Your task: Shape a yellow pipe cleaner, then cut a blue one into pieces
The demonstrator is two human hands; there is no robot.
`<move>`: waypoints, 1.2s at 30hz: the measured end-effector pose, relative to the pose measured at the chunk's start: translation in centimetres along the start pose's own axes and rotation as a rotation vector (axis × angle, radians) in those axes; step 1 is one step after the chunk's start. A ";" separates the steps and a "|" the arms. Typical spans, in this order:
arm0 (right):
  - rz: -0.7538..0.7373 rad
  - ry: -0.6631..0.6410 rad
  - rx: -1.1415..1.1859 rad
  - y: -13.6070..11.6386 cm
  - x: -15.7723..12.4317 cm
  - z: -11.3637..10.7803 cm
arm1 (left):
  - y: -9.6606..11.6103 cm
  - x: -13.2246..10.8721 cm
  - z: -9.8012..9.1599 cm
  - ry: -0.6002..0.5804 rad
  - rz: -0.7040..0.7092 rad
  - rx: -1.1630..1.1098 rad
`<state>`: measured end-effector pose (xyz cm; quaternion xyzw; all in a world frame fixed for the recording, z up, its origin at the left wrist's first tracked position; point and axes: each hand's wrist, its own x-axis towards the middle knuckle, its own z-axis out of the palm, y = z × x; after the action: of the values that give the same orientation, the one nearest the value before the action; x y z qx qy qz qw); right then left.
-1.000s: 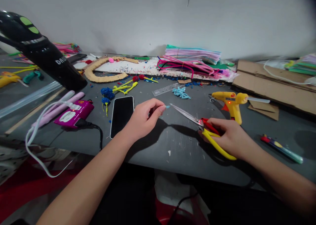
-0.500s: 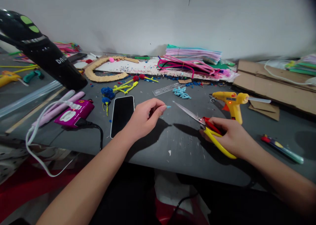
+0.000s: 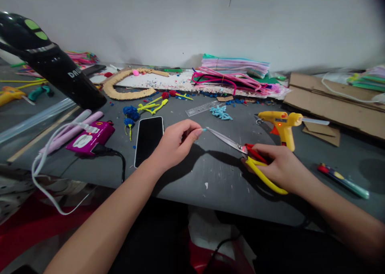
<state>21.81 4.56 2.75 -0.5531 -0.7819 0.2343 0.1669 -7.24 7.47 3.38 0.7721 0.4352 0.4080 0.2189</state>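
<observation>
Between thumb and forefinger, my left hand [image 3: 180, 143] pinches a small light-blue piece [image 3: 204, 129] whose end sticks out to the right. My right hand [image 3: 275, 165] is wrapped round the red and yellow handles of the scissors [image 3: 228, 141]. The blades point left, with their tips at the light-blue piece; whether they touch it I cannot tell. Behind the hands lies a small pile of light-blue pieces [image 3: 221, 112], beside a clear ruler [image 3: 200, 109]. A phone [image 3: 148, 139] with a dark screen lies left of my left hand.
A yellow glue gun [image 3: 281, 123] stands behind my right hand, and a cutter [image 3: 343, 181] lies to its right. At left are a purple power box [image 3: 92, 137] with cables and a black vacuum [image 3: 60, 69]. Cardboard [image 3: 333, 101] and pipe-cleaner bundles [image 3: 236, 65] lie at the back.
My right hand has moved the scissors slightly left, bringing the tips up to the light-blue piece, and the blades look more closed. My left hand has stayed in place.
</observation>
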 end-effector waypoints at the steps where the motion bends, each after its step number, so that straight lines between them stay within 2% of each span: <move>1: -0.004 0.003 -0.007 0.0 0.0 0.0 | 0.0 0.0 0.0 0.000 0.003 0.002; 10: 0.064 0.008 0.015 0.3 -0.2 0.0 | 0.0 0.0 0.0 0.001 0.013 -0.012; 36: 0.020 -0.013 -0.021 0.1 0.0 -0.1 | 0.0 0.0 -0.1 -0.019 0.008 0.009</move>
<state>21.95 4.60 2.75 -0.5609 -0.7800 0.2313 0.1534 -7.26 7.48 3.46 0.7786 0.4321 0.3995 0.2179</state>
